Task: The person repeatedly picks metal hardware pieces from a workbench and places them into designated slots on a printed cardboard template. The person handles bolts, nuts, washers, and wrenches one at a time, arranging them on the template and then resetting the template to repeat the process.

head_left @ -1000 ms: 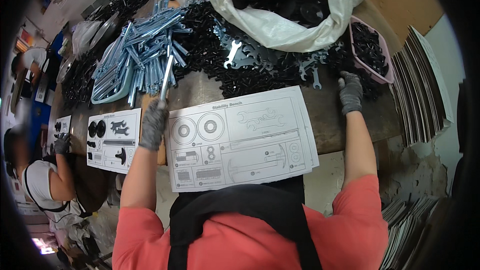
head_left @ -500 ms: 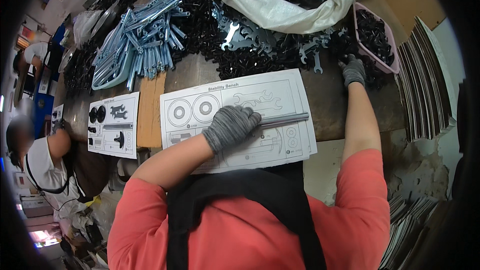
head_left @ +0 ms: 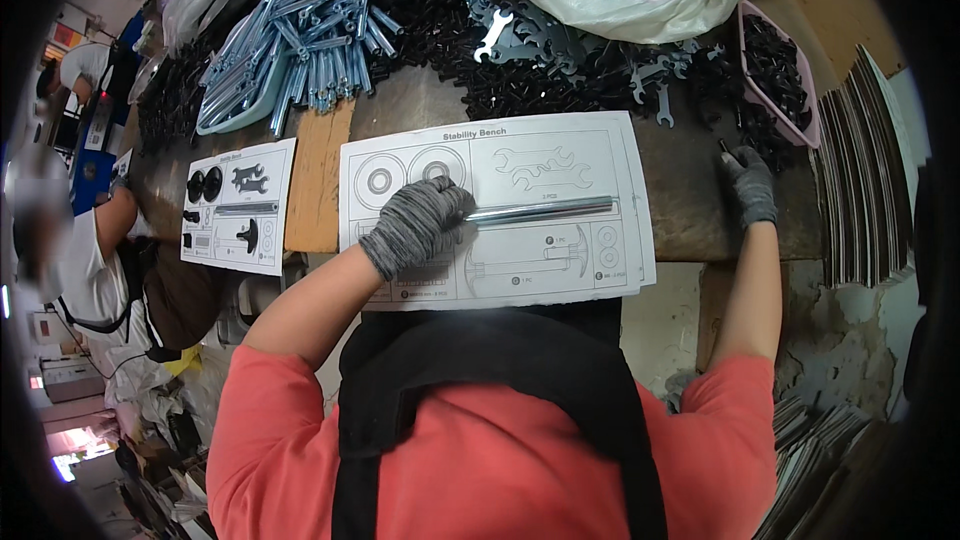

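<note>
My left hand (head_left: pixel 412 225), in a grey knit glove, is closed around the left end of a shiny metal tube (head_left: pixel 545 208). The tube lies across a printed parts sheet (head_left: pixel 520 280) showing outlines of discs, wrenches and a handle. At the right, my gloved right hand (head_left: pixel 750 185) is over the bare tabletop, below the pink basket. Its fingers are closed on a small dark piece (head_left: pixel 723 146) that sticks out at the fingertips; its exact kind is too small to make out.
Beyond the sheet lie piled metal tubes (head_left: pixel 325 50), small black parts (head_left: pixel 500 95) and open-end wrenches (head_left: pixel 493 35). A white sack (head_left: pixel 690 15) and a pink basket (head_left: pixel 808 90) stand there. Stacked cardboard (head_left: pixel 865 180) is at right. Another person (head_left: pixel 85 260) sits at left by a second sheet (head_left: pixel 240 225).
My left hand has slid left over the sheet, drawing the tube along. My right hand has come back toward me from the black parts, with a small dark piece now showing at its fingertips.
</note>
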The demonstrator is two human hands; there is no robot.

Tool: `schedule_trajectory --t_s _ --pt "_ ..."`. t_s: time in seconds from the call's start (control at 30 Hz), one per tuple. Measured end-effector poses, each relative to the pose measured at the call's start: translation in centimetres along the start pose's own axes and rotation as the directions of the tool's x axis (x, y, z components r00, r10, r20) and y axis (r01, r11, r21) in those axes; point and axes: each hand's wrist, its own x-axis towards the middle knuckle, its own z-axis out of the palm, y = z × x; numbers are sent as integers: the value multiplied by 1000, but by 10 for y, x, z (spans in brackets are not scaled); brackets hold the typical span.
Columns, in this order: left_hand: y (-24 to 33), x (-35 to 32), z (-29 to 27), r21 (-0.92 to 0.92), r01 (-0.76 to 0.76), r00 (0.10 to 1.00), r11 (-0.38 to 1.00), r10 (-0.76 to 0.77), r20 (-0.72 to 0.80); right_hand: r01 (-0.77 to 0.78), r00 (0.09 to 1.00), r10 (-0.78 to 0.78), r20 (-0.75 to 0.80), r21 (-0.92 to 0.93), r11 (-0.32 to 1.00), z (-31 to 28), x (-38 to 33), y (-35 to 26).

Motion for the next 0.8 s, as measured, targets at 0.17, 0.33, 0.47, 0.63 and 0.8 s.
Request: schedule_trajectory --t_s 0.17,0.33,0.47,0.63,0.8 --pt "9 6 -2 -27 -25 1000 999 24 -19 277 960 -269 -76 128 952 -4 -43 -34" --pt "6 5 -9 -152 -10 1000 988 12 12 225 928 -323 186 413 882 -1 -99 -110" --pt "-17 -12 -8 -245 -34 997 969 15 -79 329 829 -436 352 323 887 14 -141 -140" --pt "-13 -19 -6 -164 13 989 986 -37 -142 562 721 -560 409 128 817 47 -177 -162" --pt "-9 -23 -8 -241 41 987 970 -76 -139 643 696 -558 452 -45 765 53 -185 -164"
